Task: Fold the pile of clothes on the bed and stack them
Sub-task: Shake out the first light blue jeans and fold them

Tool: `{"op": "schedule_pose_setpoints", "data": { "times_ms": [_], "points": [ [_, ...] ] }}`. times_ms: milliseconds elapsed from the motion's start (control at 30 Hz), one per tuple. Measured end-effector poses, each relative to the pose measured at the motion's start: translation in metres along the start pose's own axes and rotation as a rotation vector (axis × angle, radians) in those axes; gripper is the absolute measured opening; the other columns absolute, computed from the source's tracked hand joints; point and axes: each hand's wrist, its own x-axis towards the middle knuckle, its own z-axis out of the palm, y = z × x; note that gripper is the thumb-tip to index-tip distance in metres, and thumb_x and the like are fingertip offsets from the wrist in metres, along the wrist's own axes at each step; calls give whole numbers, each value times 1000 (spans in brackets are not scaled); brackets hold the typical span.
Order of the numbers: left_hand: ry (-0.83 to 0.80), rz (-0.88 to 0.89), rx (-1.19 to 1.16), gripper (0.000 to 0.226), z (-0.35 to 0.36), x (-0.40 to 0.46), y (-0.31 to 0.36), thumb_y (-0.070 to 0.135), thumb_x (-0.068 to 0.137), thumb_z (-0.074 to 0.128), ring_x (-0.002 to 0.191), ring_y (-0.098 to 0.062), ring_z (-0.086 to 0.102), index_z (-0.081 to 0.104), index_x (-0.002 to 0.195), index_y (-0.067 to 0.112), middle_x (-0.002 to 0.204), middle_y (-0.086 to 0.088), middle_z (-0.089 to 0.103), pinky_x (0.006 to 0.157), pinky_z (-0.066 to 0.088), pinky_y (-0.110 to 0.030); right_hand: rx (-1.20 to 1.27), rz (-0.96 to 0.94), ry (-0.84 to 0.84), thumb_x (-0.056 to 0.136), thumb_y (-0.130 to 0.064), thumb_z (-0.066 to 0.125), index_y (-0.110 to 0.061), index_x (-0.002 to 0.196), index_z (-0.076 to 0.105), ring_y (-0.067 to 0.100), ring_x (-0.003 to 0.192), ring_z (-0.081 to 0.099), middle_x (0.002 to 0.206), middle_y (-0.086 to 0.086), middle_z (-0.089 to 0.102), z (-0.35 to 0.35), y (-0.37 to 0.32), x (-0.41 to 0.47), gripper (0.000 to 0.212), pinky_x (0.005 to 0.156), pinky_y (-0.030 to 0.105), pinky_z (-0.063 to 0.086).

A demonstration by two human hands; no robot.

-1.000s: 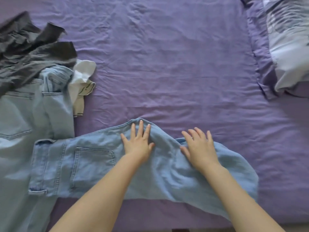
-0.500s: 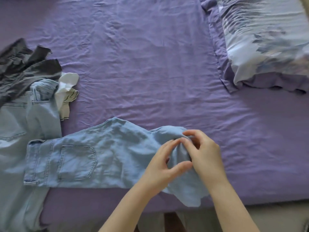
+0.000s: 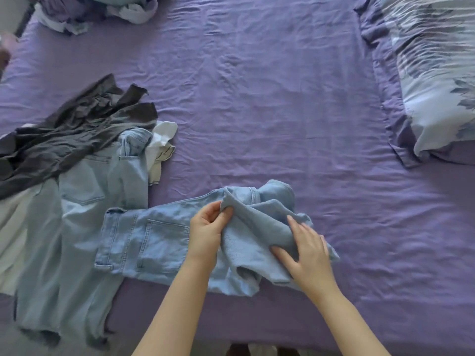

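A pair of light blue jeans lies across the near edge of the purple bed, waistband to the left, back pocket up. Its leg end is bunched and doubled back over the middle. My left hand pinches a fold of that leg near its top. My right hand holds the bunched leg fabric from the right, thumb beneath and fingers over it. To the left, a second pair of light jeans lies in the pile under a dark grey garment, with a white garment beside them.
A floral pillow on a purple pillowcase occupies the right side. A heap of purple and white bedding sits at the far left corner. The bed's near edge runs along the bottom, with floor below it.
Both hands went from pressing flat on the jeans to gathering the leg end. The leg has since been lifted and drawn back leftwards over the jeans' middle.
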Motion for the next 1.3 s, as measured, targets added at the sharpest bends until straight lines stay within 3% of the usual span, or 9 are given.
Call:
{"op": "schedule_pose_setpoints", "data": {
  "times_ms": [133,300,533,600,767,867,967,1133,1300],
  "points": [
    [0,-39,11,9,-43,11,1,7,87,63,75,-11,66,71,92,10,83,-1,73,69,54,-22,-11,-46,260,80,-8,64,-18,90,72,31,82,57,78,-1,63,15,-24,-5,16,85,45,42],
    [-20,-35,31,16,-105,20,28,27,83,64,80,-10,61,72,91,16,85,1,70,68,50,-20,312,-319,491,87,-15,52,-19,102,71,20,105,52,98,-7,63,31,-114,-8,24,91,55,41],
    [60,-34,237,34,-165,45,38,31,98,47,112,1,53,50,133,28,132,11,52,97,41,-19,42,-318,-113,101,-23,41,-24,143,38,18,146,8,154,-1,26,132,-176,28,43,115,52,12],
    [-3,20,410,39,-163,47,22,27,98,49,119,2,47,47,137,24,136,11,47,98,36,-14,43,-365,-140,98,-16,47,-12,137,49,24,145,18,148,5,38,145,-153,27,39,115,48,22],
    [-267,284,975,46,-136,51,-19,27,94,57,144,-16,21,47,139,27,151,4,34,115,19,-30,112,51,255,87,1,60,-2,123,60,33,130,43,132,11,55,133,-63,7,36,111,34,27],
    [-331,365,1372,51,-111,53,-35,42,95,49,147,-21,2,34,143,41,159,3,15,117,6,-50,179,368,128,92,-17,60,-5,143,35,27,143,20,152,10,31,125,-16,13,58,117,32,13],
    [-403,450,1512,54,-84,58,-46,45,96,45,147,-23,-4,25,146,43,160,4,8,116,-2,-55,243,344,20,93,-30,58,-15,150,20,18,145,8,155,1,21,125,2,28,70,116,28,8],
    [-432,457,1623,58,-52,67,-49,39,96,46,147,-27,-5,20,148,39,161,0,1,117,-1,-55,182,243,217,87,-18,66,-6,99,64,35,99,50,95,14,61,103,7,55,18,78,29,33],
    [-394,529,1622,56,-6,64,-37,39,99,41,147,-23,-2,17,150,35,161,4,4,117,4,-53,290,6,207,84,-18,69,-16,77,57,10,73,47,77,0,51,42,15,41,14,67,11,35]
  ]
}}
